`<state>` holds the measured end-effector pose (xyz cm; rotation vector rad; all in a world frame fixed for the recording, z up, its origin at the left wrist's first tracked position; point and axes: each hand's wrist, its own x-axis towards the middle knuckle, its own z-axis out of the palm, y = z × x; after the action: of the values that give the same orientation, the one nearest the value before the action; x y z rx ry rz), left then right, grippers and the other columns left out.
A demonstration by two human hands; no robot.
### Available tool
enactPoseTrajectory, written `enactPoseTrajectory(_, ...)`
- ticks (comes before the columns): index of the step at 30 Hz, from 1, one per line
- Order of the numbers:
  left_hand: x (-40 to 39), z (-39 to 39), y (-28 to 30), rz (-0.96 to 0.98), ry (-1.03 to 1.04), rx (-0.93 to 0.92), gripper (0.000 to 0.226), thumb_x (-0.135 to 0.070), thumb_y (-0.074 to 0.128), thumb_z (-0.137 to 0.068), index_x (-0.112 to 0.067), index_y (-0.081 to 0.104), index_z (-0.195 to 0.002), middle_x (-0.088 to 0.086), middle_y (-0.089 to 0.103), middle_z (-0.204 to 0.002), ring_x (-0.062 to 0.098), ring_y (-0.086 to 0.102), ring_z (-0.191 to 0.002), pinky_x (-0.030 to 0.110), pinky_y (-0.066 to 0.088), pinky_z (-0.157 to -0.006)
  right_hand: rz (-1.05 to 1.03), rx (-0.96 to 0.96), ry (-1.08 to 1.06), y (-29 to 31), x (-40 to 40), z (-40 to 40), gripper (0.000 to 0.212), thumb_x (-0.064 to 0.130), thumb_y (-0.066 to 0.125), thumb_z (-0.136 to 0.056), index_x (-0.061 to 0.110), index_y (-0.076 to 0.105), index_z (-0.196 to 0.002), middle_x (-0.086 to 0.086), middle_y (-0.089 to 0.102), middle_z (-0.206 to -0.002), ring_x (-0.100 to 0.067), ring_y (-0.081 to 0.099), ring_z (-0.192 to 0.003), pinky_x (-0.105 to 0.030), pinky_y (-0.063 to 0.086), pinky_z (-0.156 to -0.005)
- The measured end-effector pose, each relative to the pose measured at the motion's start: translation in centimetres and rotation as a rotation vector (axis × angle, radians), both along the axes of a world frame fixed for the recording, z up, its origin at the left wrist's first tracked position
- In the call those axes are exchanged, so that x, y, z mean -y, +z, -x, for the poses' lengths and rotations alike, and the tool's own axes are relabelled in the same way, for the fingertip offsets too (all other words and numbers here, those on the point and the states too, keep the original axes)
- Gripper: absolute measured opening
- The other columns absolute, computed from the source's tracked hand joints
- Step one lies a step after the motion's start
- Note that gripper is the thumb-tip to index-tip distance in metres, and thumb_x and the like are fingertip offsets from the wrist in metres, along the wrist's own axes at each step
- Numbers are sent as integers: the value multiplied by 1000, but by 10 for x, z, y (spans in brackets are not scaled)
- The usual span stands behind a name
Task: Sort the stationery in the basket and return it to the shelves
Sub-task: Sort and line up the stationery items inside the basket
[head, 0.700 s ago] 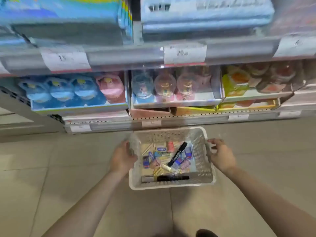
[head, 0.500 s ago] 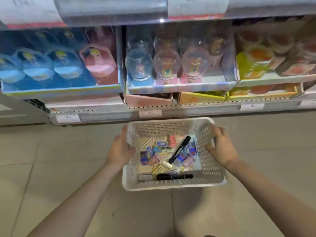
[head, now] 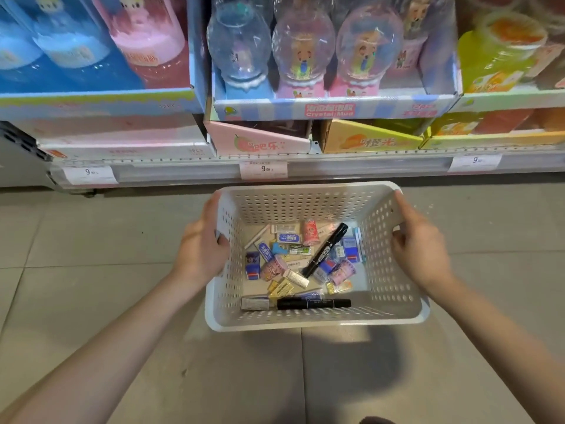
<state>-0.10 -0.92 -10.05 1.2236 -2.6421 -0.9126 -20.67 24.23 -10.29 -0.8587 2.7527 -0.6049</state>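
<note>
both hands (head: pixel 308 252) grip the basket (head: pixel 305 200); small labels inside unreadable.

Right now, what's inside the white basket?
The basket holds two black markers on a heap of small erasers. Whatever lies beneath the heap is covered.

The bottom shelf (head: pixel 305 159) carries cardboard display boxes side by side: a pink box (head: pixel 260 142) and an orange box (head: pixel 370 139), with a tray of clear domes (head: pixel 333 107) stacked above (labelled "Crystal Mud"). Price tags (head: pixel 263 169) hang along its front edge, above a tiled floor (head: pixel 76 270).
</note>
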Motion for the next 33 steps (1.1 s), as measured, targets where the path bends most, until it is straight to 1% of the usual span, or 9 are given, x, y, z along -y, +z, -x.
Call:
enactPoseTrajectory(4, -6, -1, -2, -24, 18, -42, 74, 4, 47, -86, -21, 20, -150, 6, 50, -67, 21, 51, -49, 31, 45, -46, -55, -14, 4, 1, -1, 4, 75, -4, 53, -78, 15, 30, -147, -22, 53, -119, -39, 56, -95, -36, 43, -68)
enactPoseTrajectory(6, -7, -1, -3, -7, 29, -39, 75, 5, 48, -85, -20, 21, -150, 0, 44, -62, 18, 46, -50, 30, 41, -49, -73, -212, 43, 8, 2, 1, 69, 2, 60, -73, 8, 40, -139, -20, 47, -130, -41, 51, -110, -45, 46, -82)
enactPoseTrajectory(8, -8, 1, -2, 12, 51, -32, 75, 5, 48, -85, -20, 21, -150, -3, 39, -60, 17, 42, -51, 33, 43, -54, -34, -396, 140, 12, 13, -1, 57, 5, 62, -69, 5, 52, -125, -19, 51, -126, -39, 52, -111, -45, 43, -84)
enactPoseTrajectory(12, -10, 1, -3, 61, 47, -30, 75, 5, 49, -84, -18, 23, -150, -5, 38, -58, 11, 38, -45, 23, 31, -42, 18, -301, 417, -3, 48, -7, 25, -6, 63, -68, 3, 69, -91, -12, 66, -87, -34, 64, -72, -36, 53, -50)
enactPoseTrajectory(17, -9, 0, -8, 67, 56, -37, 74, 4, 50, -85, -20, 24, -150, -5, 39, -57, 11, 37, -42, 15, 24, -35, -496, -183, 582, -45, 85, -6, 34, 6, 52, -87, 16, 60, -118, -2, 61, -110, -21, 62, -93, -27, 49, -60)
enactPoseTrajectory(21, -9, -1, -8, 19, 58, -66, 74, 4, 49, -86, -24, 22, -150, 3, 47, -60, 13, 41, -43, 14, 28, -31, -705, -170, 617, -63, 98, -4, 29, 10, 55, -87, 14, 59, -115, -1, 61, -112, -21, 60, -101, -31, 52, -74)
enactPoseTrajectory(27, -8, -1, -9, -3, 44, -101, 74, 6, 48, -86, -25, 25, -149, 13, 58, -71, 17, 45, -45, 15, 28, -35, -829, -219, 705, -70, 100, -12, 31, 4, 52, -89, 8, 56, -119, -4, 57, -121, -23, 55, -112, -33, 50, -78)
enactPoseTrajectory(29, -7, -2, -10, -11, 41, -101, 74, 5, 48, -86, -25, 24, -149, 13, 59, -73, 17, 47, -46, 13, 28, -33, -837, -242, 811, -61, 99, -13, 29, 4, 51, -91, 9, 55, -119, -5, 58, -117, -22, 58, -106, -30, 49, -75)
enactPoseTrajectory(33, -8, -2, -9, -22, 44, -82, 77, 5, 50, -85, -25, 21, -151, 1, 47, -59, 12, 42, -44, 14, 27, -37, -789, -266, 1003, -29, 95, -12, 33, 7, 47, -94, 17, 50, -125, 0, 40, -76, -18, 47, -77, -25, 44, -65)
